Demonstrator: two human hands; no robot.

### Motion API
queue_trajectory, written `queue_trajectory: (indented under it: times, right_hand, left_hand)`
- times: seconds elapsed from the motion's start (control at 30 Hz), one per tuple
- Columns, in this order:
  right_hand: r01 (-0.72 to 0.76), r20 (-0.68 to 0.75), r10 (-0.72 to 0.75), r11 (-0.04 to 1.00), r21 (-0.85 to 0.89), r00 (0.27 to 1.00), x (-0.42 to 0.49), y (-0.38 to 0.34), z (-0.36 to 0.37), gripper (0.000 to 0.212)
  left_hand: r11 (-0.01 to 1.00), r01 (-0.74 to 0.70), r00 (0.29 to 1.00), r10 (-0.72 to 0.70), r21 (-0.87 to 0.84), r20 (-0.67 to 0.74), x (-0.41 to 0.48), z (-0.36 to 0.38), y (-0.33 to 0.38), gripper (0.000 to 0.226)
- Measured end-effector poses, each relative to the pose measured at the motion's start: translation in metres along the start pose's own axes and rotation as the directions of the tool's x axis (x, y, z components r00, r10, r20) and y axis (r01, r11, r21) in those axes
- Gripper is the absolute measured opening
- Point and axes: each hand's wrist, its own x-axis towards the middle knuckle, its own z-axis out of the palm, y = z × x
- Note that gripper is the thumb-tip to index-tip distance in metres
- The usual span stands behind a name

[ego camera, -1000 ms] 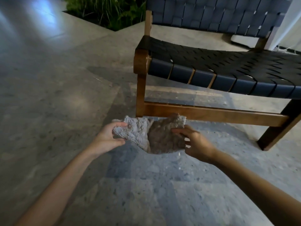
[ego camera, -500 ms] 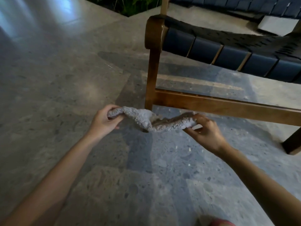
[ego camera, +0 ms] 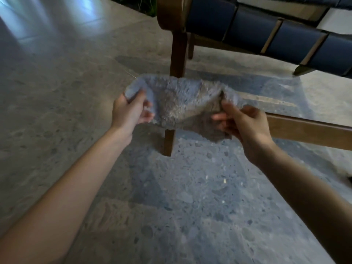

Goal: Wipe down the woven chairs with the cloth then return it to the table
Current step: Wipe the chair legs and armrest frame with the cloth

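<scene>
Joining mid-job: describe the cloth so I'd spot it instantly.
Find the wooden chair with dark blue woven straps at the top of the view. In front of its front leg, the left hand and right hand hold the cloth spread between them. It is the only soft, fuzzy grey thing there.

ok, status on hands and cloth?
Both gripping: left hand and right hand each hold an end of the cloth, spread in the air. Not yet on the woven chair. Nothing between them.
</scene>
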Motion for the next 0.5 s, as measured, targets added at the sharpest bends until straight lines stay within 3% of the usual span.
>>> queue_trajectory:
  times: [0.1,0.2,0.37,0.5]
  right_hand:
    - [-0.03,0.045,0.022,0.984,0.175,0.999,0.014,-0.016,0.007,0.015]
    - [-0.003,0.092,-0.021,0.966,0.258,0.996,0.025,-0.024,0.021,0.03]
    - [0.183,0.205,-0.208,0.974,0.135,0.956,0.037,-0.025,0.05,0.051]
    - [0.353,0.327,-0.322,0.935,-0.04,0.889,0.046,-0.028,0.07,0.058]
  left_hand:
    - [0.996,-0.043,0.993,0.051,-0.074,0.109,0.008,0.018,0.015,0.023]
    - [0.983,-0.174,0.965,0.183,-0.062,0.19,0.012,0.033,0.021,0.038]
    - [0.858,-0.513,0.821,0.487,0.009,0.297,0.012,0.046,0.024,0.077]
    - [0.84,-0.542,0.803,0.514,0.009,0.302,0.016,0.054,0.034,0.064]
